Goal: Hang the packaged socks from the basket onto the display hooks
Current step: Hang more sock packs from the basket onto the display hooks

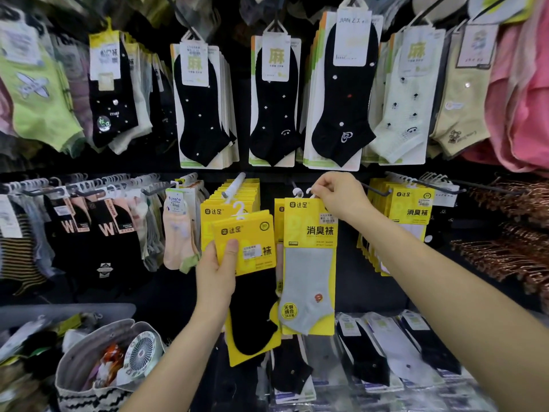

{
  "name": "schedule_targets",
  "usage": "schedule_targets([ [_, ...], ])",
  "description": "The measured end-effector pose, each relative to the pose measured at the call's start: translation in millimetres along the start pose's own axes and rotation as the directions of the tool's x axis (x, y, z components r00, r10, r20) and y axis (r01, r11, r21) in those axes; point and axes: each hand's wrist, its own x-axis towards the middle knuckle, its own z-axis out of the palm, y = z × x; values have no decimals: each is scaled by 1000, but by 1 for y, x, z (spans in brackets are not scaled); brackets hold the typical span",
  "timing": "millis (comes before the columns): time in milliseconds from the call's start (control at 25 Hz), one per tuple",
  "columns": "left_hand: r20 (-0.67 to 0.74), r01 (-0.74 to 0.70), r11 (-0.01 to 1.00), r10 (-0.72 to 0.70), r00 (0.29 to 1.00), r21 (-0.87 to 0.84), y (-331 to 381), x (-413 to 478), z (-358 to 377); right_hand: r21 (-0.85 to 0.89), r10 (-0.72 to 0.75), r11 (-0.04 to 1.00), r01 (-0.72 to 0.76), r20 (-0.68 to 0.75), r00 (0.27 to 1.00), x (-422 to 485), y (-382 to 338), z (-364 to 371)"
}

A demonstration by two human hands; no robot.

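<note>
From the head camera, the left hand (218, 270) grips a yellow pack with a black sock (252, 233) by its left edge, thumb across the front of the card and fingers behind, holding it tilted in front of a full row of yellow packs (237, 193). Just to its right, the right hand (340, 197) pinches the top corner of a second yellow pack holding a grey sock (309, 272), which hangs upright with its white hanger (297, 192) right at a dark display hook (293, 183); whether it sits on the hook I cannot tell. Black ankle socks (202, 108) hang above. At lower left, a grey fabric basket (89, 395) holds a small white fan (142, 352)
</note>
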Motion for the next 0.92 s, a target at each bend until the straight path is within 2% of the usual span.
schedule_targets([
  [200, 40, -99, 995, 99, 994, 2, 15, 0, -15, 13, 45, 999, -45, -23, 999, 13, 4, 19],
  [360, 78, 51, 996, -45, 996, -80, 9, 3, -9, 21, 22, 1000, -22, -24, 999, 18, 0, 22],
  [560, 64, 94, 992, -89, 994, -87, 11, 1, 11, -33, 11, 999, -11, 7, 1000, 13, 3, 12],
  [760, 107, 132, 986, -121, 987, -98, 10, -3, 30, 124, -55, 989, 75, -155, 986, -21, 0, 2],
  [840, 103, 124, 988, -115, 988, -90, 8, -6, 39, 145, -80, 985, 96, -109, 991, -41, -1, 5],
  [920, 95, 129, 987, -120, 988, -95, 8, -9, 49, 126, -56, 990, 54, 7, 998, -55, 1, 8],
])
